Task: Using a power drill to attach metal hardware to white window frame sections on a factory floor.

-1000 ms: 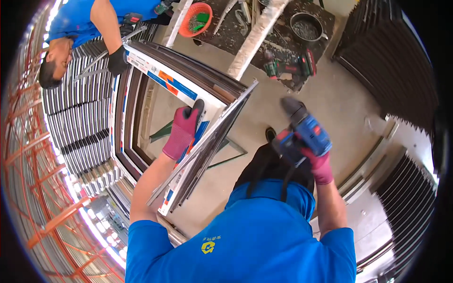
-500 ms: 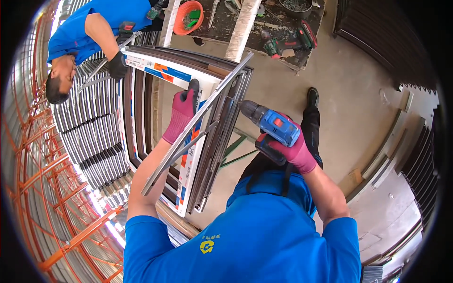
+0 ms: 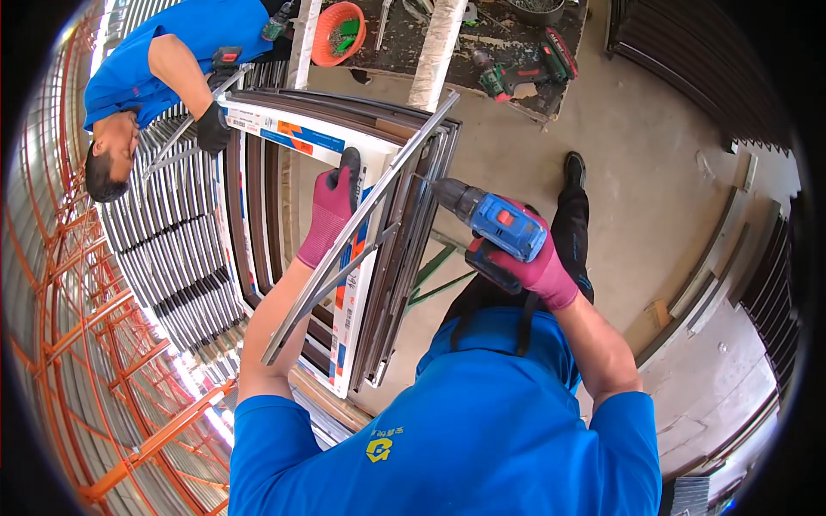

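Pink fabric with dark fingertips covers both of the person's hands. The left hand (image 3: pixel 331 215) is wrapped around the upper part of a long grey metal strip (image 3: pixel 361 228), its fingers (image 3: pixel 348 163) curled shut over the strip's edge, thumb side hidden behind it. The strip runs on a slant from above the fingers, near the dark frames, down past the forearm toward the person's left elbow. Directly behind the gripping fingers stands a white window frame (image 3: pixel 348 301) with orange and blue patches on its protective film, leaning among several dark brown frames (image 3: pixel 404 249). The right hand (image 3: pixel 529 271) is closed tight around the handle of a blue cordless drill (image 3: pixel 499 224); its fingers are folded around the grip and the dark battery base, and whether one rests on the trigger cannot be told. The drill's nose points left from those fingers, its tip touching or just beside the strip where a short brace crosses. Well above the left fingers, another person's black-gloved hand (image 3: pixel 211 129) holds the far corner of the white frame.
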`<state>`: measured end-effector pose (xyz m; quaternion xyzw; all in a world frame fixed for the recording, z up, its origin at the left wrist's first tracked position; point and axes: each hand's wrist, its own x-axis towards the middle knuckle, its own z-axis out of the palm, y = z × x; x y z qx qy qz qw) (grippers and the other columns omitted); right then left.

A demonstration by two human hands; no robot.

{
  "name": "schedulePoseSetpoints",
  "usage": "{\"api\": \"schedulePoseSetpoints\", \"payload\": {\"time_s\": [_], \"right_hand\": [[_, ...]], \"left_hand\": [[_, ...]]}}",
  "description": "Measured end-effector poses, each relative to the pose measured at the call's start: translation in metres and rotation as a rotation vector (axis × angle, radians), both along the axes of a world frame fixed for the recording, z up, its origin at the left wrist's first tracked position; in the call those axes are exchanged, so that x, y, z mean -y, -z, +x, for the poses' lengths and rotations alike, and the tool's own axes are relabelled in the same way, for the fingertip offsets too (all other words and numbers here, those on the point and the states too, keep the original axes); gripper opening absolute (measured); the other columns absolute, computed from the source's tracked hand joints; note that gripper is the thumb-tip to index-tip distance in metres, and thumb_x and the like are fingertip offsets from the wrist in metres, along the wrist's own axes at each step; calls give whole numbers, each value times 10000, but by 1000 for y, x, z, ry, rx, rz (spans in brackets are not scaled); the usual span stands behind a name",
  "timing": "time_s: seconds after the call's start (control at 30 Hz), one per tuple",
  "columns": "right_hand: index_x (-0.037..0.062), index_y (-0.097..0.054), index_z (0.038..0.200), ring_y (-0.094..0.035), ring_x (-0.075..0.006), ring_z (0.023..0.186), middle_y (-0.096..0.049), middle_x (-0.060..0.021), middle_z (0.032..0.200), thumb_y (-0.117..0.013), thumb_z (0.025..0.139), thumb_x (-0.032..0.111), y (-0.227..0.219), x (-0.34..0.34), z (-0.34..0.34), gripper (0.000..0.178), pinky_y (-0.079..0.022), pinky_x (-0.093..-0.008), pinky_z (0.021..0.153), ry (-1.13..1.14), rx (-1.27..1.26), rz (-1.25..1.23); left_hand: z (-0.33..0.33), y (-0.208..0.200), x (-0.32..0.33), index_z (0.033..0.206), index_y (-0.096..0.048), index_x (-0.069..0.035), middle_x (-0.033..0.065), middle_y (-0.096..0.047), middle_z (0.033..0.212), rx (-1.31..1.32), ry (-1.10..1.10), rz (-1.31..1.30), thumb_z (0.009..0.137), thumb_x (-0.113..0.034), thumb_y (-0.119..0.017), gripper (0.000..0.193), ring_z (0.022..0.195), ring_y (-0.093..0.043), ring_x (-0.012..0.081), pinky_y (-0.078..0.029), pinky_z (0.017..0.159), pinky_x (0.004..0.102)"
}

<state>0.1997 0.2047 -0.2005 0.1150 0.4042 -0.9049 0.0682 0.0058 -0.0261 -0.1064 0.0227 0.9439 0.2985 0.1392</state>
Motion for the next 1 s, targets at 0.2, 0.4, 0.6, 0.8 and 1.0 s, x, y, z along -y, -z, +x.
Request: {"api": "schedulePoseSetpoints", "payload": {"time_s": [0.2, 0.4, 0.6, 0.8, 1.0], "right_hand": [[-5, -519, 1364, -634, -199, 1082, -654, -117, 1210, -760, 753, 5, 7, 4, -2, 658, -483, -325, 981, -15, -24, 41], [-10, -541, 1340, -663, -252, 1048, -678, -152, 1162, -776, 745, 9, 9, 3, -9, 640, -496, -338, 968, -23, -54, 185], [-12, -561, 1321, -672, -264, 1045, -687, -157, 1154, -781, 736, 12, 8, -3, -14, 625, -505, -347, 960, -20, -72, 227], [-11, -571, 1304, -677, -292, 1017, -687, -171, 1122, -768, 740, 11, 10, -5, -18, 597, -511, -341, 940, -47, -104, 325], [-12, -574, 1295, -680, -294, 990, -687, -175, 1103, -764, 743, 15, 4, -5, -21, 584, -520, -342, 916, -14, -107, 306]], "left_hand": [[-1, 14, 18, 1002, -608, 43, 59, -560, 795, -11, -68, 21, 1004, -355, -604, 398, 724, -511, 119, -432, 662, 293], [-3, 13, 18, 1054, -593, 40, 80, -568, 848, 161, -175, 22, 1014, -300, -583, 343, 780, -531, 138, -459, 722, 308], [-3, 11, 15, 1057, -590, 34, 66, -575, 862, 127, -132, -44, 1016, -283, -581, 320, 773, -528, 129, -455, 718, 298], [-2, 8, 14, 1107, -558, 34, 97, -583, 897, 147, -104, -68, 1017, -298, -581, 345, 815, -554, 157, -471, 767, 317], [-4, 9, 23, 1126, -548, 27, 106, -593, 954, 172, -80, -123, 1025, -289, -566, 332, 875, -572, 168, -475, 814, 322]]}}
